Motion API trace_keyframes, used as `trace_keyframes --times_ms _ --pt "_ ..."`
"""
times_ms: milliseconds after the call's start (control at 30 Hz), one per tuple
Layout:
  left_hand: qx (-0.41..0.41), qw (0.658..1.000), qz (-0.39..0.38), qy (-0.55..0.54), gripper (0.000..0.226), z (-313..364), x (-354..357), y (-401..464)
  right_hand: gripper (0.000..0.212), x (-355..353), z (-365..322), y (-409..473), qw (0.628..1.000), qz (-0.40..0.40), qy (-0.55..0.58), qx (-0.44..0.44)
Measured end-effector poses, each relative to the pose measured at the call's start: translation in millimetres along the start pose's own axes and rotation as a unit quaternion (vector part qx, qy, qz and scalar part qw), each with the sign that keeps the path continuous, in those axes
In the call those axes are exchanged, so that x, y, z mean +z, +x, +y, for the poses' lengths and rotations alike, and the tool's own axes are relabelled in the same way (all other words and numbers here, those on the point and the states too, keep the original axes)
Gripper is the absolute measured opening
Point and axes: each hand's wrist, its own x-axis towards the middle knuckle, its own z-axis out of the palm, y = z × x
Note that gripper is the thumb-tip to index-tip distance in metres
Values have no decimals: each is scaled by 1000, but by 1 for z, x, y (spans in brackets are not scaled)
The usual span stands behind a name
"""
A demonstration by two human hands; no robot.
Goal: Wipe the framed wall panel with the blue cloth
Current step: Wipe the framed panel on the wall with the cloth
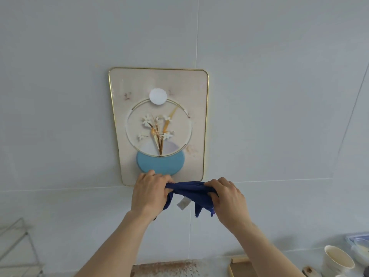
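Blue cloth [191, 191]: bunched, stretched between both hands just below the gold-framed wall panel [159, 124], apparently being gathered into a pad before wiping. Left hand [149, 190] and right hand [227, 196]: fingers pinching cloth ends. White cup [337, 260]: counter, lower right.

Soft even daylight, faint shadows, blurred and warped edges

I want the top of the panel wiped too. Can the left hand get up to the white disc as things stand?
Probably yes: nothing lies between the left hand and the white disc, but it grips the blue cloth together with the right hand.
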Motion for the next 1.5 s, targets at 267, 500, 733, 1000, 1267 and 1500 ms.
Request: trace_keyframes --times_ms 267,500,733,1000,1267,1500 --pt "-57 986 21 -154 15 -40 -32 10 26 -4 -52 28 959 62 274 48" --pt "-73 911 51 -404 14 1 -27 20 49 4 -96 31 609 -26 742 279" --pt "21 929 -78 -361 49 -3 -7 32 36 7 -70 43 684 -27 676 273" --pt "123 959 222 -128 54 -18 12 82 66 16 -45 98 889 269 364 73" --pt "176 939 293 -25 58 -33 49 142 66 86 -29 133 952 269 68 -127" --pt "159 907 390 31 57 -35 77 160 41 116 -7 140 923 322 27 -208"
